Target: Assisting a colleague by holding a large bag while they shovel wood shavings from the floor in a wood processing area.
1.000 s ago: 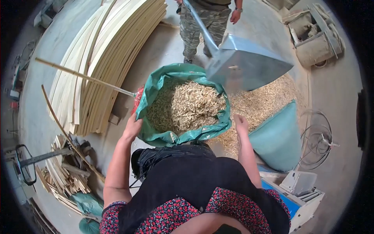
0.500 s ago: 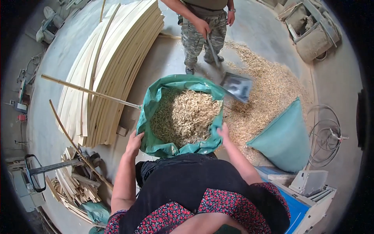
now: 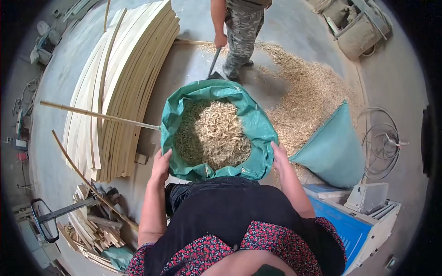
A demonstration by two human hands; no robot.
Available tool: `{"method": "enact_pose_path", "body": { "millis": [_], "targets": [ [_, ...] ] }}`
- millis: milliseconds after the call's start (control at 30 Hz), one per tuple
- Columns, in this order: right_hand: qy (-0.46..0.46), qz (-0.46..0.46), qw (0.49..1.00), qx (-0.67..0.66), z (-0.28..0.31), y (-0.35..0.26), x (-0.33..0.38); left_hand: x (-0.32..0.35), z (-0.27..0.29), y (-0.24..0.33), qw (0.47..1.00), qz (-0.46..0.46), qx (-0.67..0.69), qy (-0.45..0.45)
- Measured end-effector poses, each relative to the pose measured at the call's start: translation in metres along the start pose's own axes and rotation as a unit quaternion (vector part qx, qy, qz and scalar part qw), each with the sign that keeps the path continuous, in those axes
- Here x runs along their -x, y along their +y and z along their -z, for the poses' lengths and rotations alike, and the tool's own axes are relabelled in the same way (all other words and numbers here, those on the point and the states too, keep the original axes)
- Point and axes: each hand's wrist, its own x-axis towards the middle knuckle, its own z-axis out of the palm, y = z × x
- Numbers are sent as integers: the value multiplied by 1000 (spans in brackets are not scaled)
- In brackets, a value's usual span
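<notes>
In front of my body a green woven sack [image 3: 264,120] gapes wide, with pale wood shavings [image 3: 220,133] heaped inside. My left hand [image 3: 161,164] is closed on its rim at the left, fingers partly behind the fabric. At the right side my right hand [image 3: 279,157] grips the rim too, its fingertips mostly hidden. Beyond the sack stands a co-worker in camouflage trousers [image 3: 243,34], one hand holding the handle of a dark shovel [image 3: 215,62]. The shovel's blade is mostly hidden behind the sack's far rim.
Loose shavings [image 3: 313,92] spread over the floor at the right. A filled green sack [image 3: 329,147] stands beside them, near a coiled hose [image 3: 384,145]. Long boards [image 3: 124,83] are stacked at the left, and a thin pole [image 3: 99,114] reaches to the sack. Scrap wood [image 3: 99,225] lies nearer.
The shovel has swung from the shavings pile at the right to behind the sack, and the co-worker has turned. My right hand has moved right, and the sack's mouth is wider.
</notes>
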Motion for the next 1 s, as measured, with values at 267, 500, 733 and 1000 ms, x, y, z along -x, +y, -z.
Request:
{"method": "enact_pose_path", "body": {
  "millis": [267, 500, 733, 1000],
  "targets": [
    [58, 73, 968, 231, -41, 76, 47, 9, -10, 6, 999, -1, 38, -3],
    [-9, -195, 971, -141, -45, 55, 61, 10, -6, 28, 997, -60, 1, 45],
    [-65, -259, 912, -311, -33, 69, 36, 1, -11, 51, 997, -53, 49, 23],
    [-93, -263, 900, -335, -35, 42, 52, -1, -27, 18, 991, 1, 134, -3]
  ]
}}
